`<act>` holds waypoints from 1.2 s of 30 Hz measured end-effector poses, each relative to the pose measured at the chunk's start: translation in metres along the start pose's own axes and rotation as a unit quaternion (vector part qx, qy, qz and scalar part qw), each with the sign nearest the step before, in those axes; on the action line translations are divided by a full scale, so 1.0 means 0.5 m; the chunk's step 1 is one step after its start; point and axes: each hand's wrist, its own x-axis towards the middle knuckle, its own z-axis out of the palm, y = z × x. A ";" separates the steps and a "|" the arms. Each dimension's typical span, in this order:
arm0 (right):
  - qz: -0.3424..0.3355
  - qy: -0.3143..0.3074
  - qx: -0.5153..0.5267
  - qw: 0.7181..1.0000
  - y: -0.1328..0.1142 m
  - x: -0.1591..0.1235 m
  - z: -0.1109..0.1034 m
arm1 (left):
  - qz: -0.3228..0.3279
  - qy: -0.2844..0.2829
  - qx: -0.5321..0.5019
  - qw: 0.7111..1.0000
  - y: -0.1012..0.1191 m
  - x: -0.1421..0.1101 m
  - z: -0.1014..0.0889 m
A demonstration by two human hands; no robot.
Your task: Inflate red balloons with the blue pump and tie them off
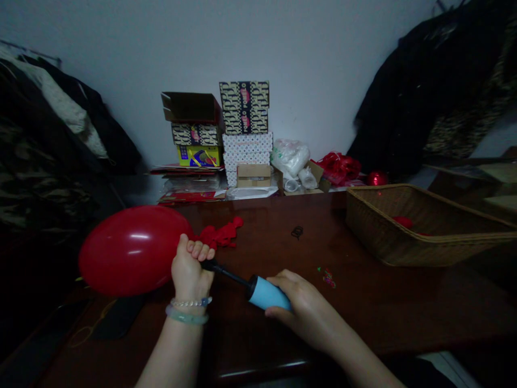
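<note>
Clenching a red balloon [131, 250] by its neck above a wooden table [258, 226], the left hand [191, 268] meets the nozzle of a blue hand pump [269, 292], wrapped in the right hand [305, 308]. Beyond sits a wicker basket [375, 229] holding something red [403, 221], perhaps balloons; stacked printed boxes [245, 108] stand behind.

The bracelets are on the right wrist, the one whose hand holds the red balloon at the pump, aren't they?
No, that is the left hand, not the right: the head view shows the bracelets on its wrist, and it holds the balloon at the pump.
</note>
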 end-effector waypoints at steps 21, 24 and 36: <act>-0.050 0.138 -0.005 0.989 0.012 0.011 0.068 | -0.002 -0.041 0.050 0.998 -0.073 -0.073 0.026; -0.051 0.132 -0.007 0.990 0.013 0.012 0.074 | 0.017 -0.040 0.060 0.997 -0.071 -0.076 0.027; 0.028 -0.018 -0.047 0.998 0.002 0.012 0.015 | 0.010 -0.007 0.020 1.000 -0.010 0.008 -0.004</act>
